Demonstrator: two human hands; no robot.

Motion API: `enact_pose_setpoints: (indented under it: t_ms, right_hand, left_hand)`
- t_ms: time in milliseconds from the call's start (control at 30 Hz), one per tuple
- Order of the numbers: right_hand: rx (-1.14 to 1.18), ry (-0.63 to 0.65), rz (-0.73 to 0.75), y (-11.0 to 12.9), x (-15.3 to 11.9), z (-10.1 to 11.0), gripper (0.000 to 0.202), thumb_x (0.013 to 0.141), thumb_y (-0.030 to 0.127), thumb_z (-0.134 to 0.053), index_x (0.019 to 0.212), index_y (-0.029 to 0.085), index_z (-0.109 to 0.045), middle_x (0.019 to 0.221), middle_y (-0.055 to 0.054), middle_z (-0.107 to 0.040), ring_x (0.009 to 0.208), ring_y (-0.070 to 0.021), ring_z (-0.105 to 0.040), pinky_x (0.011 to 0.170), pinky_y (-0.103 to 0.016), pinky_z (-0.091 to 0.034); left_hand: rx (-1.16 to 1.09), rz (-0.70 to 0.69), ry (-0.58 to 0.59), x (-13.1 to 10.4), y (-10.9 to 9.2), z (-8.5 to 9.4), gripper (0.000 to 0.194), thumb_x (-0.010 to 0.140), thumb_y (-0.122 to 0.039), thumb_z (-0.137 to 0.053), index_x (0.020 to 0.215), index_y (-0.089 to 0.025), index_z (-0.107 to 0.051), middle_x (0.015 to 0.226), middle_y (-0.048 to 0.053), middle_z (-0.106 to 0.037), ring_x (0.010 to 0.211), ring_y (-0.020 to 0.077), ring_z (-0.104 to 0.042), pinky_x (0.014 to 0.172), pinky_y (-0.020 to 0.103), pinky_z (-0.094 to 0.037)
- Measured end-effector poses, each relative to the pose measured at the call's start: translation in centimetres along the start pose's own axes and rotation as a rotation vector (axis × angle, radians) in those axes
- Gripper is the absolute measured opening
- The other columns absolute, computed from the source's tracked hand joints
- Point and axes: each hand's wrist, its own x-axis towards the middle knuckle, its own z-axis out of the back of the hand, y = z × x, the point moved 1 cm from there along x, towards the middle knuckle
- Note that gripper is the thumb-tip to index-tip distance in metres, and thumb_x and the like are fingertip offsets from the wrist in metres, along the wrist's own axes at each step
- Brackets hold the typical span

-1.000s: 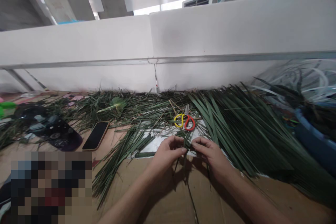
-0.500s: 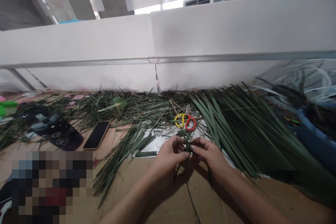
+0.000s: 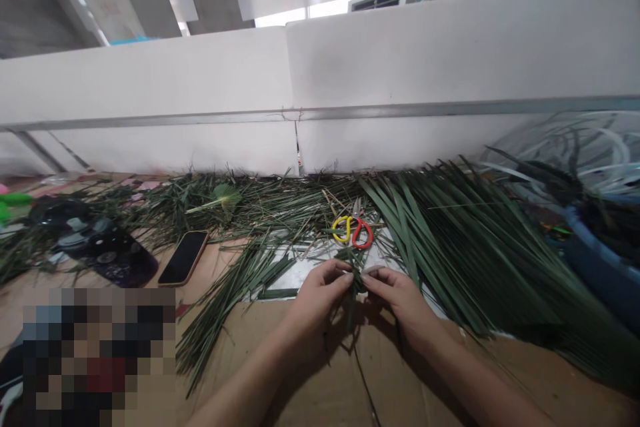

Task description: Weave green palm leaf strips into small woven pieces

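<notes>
Between my two hands is a small piece of folded or woven green leaf strips, with loose ends hanging below it. My left hand pinches it from the left with thumb and fingers. From the other side my right hand grips it with thumb and forefinger. Its exact shape is partly hidden by my fingers. Just beyond lie scissors with one yellow and one red handle. A thin dark strip runs down over the cardboard beneath my hands.
Long green leaves are heaped on the right, beside a blue tub. Cut strips lie to the left, near a phone and a dark bottle. A white partition stands behind.
Both hands stay in place while the fingers shift on the leaf piece. My left fingertips have drawn slightly back, and the piece shows a little more between the hands.
</notes>
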Motion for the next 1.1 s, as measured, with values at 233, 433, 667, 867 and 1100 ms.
enact_pose_setpoints:
  t_ms: [233, 433, 667, 867, 1100]
  right_hand:
    - [0.021, -0.010, 0.015, -0.04, 0.02, -0.19, 0.043, 0.059, 0.052, -0.094, 0.077, 0.017, -0.077, 0.074, -0.004, -0.072, 0.060, -0.0135, -0.056, 0.057, -0.026, -0.044]
    - [-0.009, -0.023, 0.033, 0.12, -0.02, -0.25, 0.050, 0.053, 0.059, -0.094, 0.075, 0.019, -0.075, 0.069, -0.003, -0.070, 0.059, -0.0164, -0.058, 0.057, -0.029, -0.046]
    - [-0.187, -0.003, 0.183, 0.60, -0.28, -0.09, 0.035, 0.069, 0.052, -0.085, 0.079, 0.020, -0.077, 0.076, -0.005, -0.073, 0.071, -0.0213, -0.063, 0.067, -0.032, -0.049]
    - [-0.128, 0.041, 0.132, 0.41, -0.83, 0.01, 0.028, 0.076, 0.047, -0.079, 0.084, 0.021, -0.074, 0.073, -0.002, -0.068, 0.064, -0.0185, -0.060, 0.062, -0.031, -0.048]
    - [-0.244, 0.048, 0.197, 0.62, -0.46, 0.18, 0.030, 0.074, 0.046, -0.080, 0.089, 0.021, -0.074, 0.079, -0.004, -0.071, 0.071, -0.0211, -0.063, 0.064, -0.032, -0.049]
  left_hand:
    - [-0.053, 0.001, 0.021, -0.22, 0.06, -0.14, 0.025, 0.081, -0.033, -0.078, 0.100, -0.019, -0.069, 0.090, 0.006, -0.067, 0.072, 0.0176, -0.066, 0.064, 0.030, -0.056]
    - [-0.090, 0.004, 0.040, -0.22, 0.12, -0.14, 0.031, 0.075, -0.028, -0.083, 0.099, -0.018, -0.068, 0.082, 0.004, -0.066, 0.065, 0.0154, -0.063, 0.062, 0.030, -0.055]
    - [-0.138, 0.019, 0.052, -0.91, -0.07, -0.70, 0.036, 0.074, -0.033, -0.084, 0.103, -0.020, -0.067, 0.084, 0.004, -0.064, 0.066, 0.0168, -0.064, 0.060, 0.032, -0.056]
    - [-0.148, 0.006, 0.008, -0.73, 0.09, -0.56, 0.034, 0.073, -0.032, -0.085, 0.097, -0.021, -0.062, 0.089, 0.003, -0.062, 0.070, 0.0164, -0.063, 0.060, 0.032, -0.058]
    - [-0.141, 0.056, -0.004, -0.73, 0.36, -0.53, 0.036, 0.074, -0.030, -0.083, 0.104, -0.022, -0.065, 0.093, 0.005, -0.064, 0.074, 0.0170, -0.064, 0.060, 0.027, -0.052]
